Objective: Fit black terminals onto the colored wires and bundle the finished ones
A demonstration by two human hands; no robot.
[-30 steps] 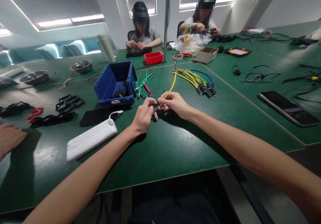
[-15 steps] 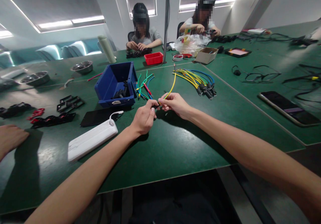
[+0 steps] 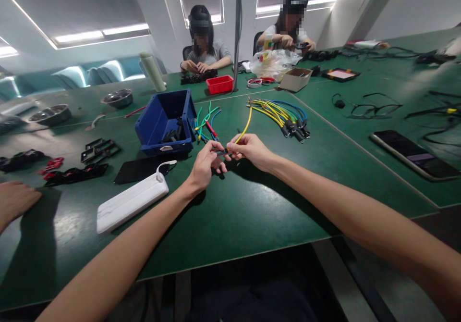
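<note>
Between the fingertips of my right hand (image 3: 248, 148) is a yellow wire (image 3: 246, 129), its free end pointing up and away. My left hand (image 3: 204, 162) pinches a small black sleeve (image 3: 221, 152) at the wire's near end, thumb and forefinger closed on it and the lower fingers loosely curled. Just beyond my hands lie loose green, blue and red wires (image 3: 208, 124). Farther right is a bundle of yellow, green and blue wires (image 3: 284, 113) with black sleeves on their ends. A blue bin (image 3: 163, 120) left of them holds black sleeves.
A white power bank (image 3: 131, 204) and a black phone (image 3: 135, 169) lie left of my arms. Another person's hand (image 3: 16, 199) rests at the left edge. A phone (image 3: 414, 154) and glasses (image 3: 376, 110) lie right. Two people sit across the table behind a red tray (image 3: 220, 85).
My left fingers have loosened and uncurled somewhat, so more of the black sleeve shows. My right hand with the yellow wire has hardly moved.
</note>
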